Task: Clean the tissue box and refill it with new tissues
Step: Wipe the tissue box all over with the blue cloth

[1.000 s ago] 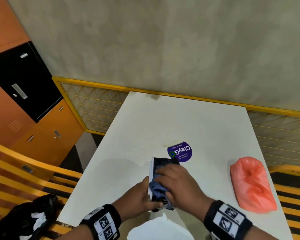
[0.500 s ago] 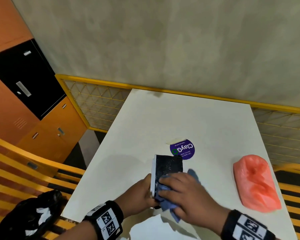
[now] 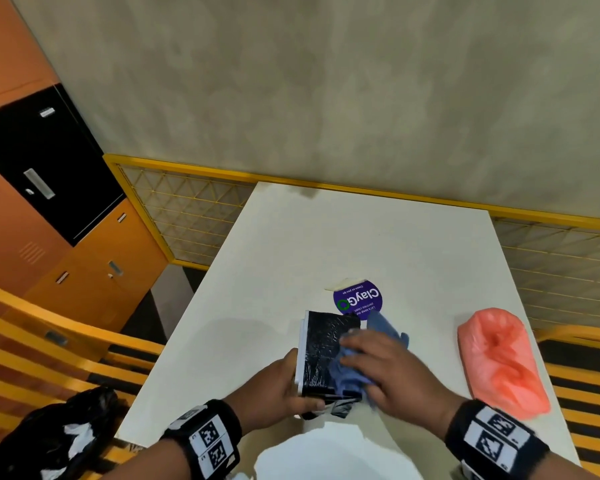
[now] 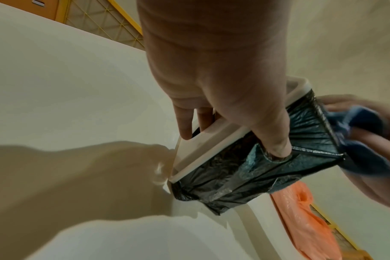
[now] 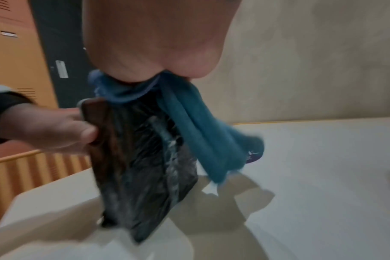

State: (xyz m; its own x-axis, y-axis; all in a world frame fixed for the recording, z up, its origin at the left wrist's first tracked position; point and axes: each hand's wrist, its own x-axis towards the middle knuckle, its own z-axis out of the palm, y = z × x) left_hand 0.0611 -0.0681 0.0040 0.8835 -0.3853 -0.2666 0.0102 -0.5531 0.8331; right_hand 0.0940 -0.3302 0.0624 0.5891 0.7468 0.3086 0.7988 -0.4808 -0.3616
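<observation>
The tissue box (image 3: 321,348) is wrapped in crinkled black plastic with a white rim and stands on edge near the front of the white table (image 3: 361,244). My left hand (image 3: 278,386) grips its rim from the left, thumb on the black wrap (image 4: 256,163). My right hand (image 3: 388,368) holds a bunched blue cloth (image 3: 385,325) against the box's black face. In the right wrist view the cloth (image 5: 200,133) hangs from under my palm beside the box (image 5: 145,158). The box's opening is hidden.
An orange plastic bag (image 3: 499,362) lies on the table's right side. A round purple sticker (image 3: 359,299) sits just beyond the box. Something white (image 3: 326,452) lies at the near edge. A black bag (image 3: 49,434) rests on the yellow bench at left.
My right hand has rubbed the blue cloth over the box's black face, toward me and then away again, and the cloth's tail now trails off the far right corner. My left hand keeps its grip.
</observation>
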